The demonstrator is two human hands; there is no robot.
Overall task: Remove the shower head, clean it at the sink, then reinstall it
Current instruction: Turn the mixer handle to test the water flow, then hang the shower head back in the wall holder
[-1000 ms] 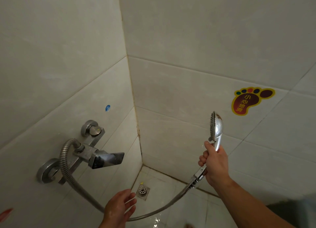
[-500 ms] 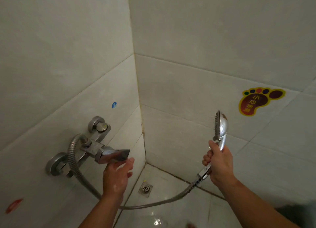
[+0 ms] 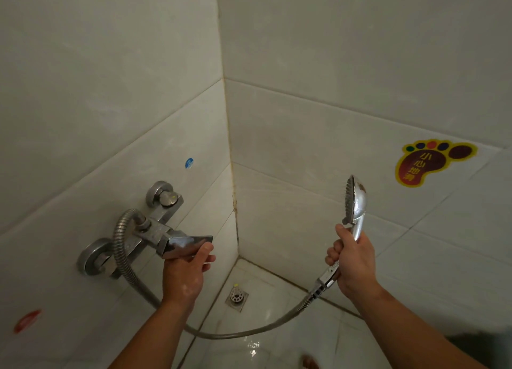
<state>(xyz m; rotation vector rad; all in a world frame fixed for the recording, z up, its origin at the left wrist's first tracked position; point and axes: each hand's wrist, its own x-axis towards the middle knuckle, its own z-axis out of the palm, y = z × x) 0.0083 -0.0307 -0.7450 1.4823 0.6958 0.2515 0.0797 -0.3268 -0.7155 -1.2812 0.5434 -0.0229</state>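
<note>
A chrome shower head [image 3: 356, 199] stands upright at the right, its spray face turned left. My right hand [image 3: 353, 258] grips its handle. From the handle a metal hose [image 3: 243, 332] sags low over the floor and climbs to the wall mixer tap [image 3: 155, 230] on the left wall. My left hand [image 3: 184, 271] is under the tap's flat lever [image 3: 185, 244], with the thumb and fairly straight fingers touching its underside near the tip.
Two white tiled walls meet in a corner [image 3: 232, 174]. A floor drain [image 3: 237, 298] sits in the wet floor below it. A foot-shaped warning sticker [image 3: 426, 162] is on the right wall, a red sticker [image 3: 27, 320] low on the left wall.
My left hand rose from low near the hose up to the tap lever and now touches it from below. My right hand kept hold of the shower head.
</note>
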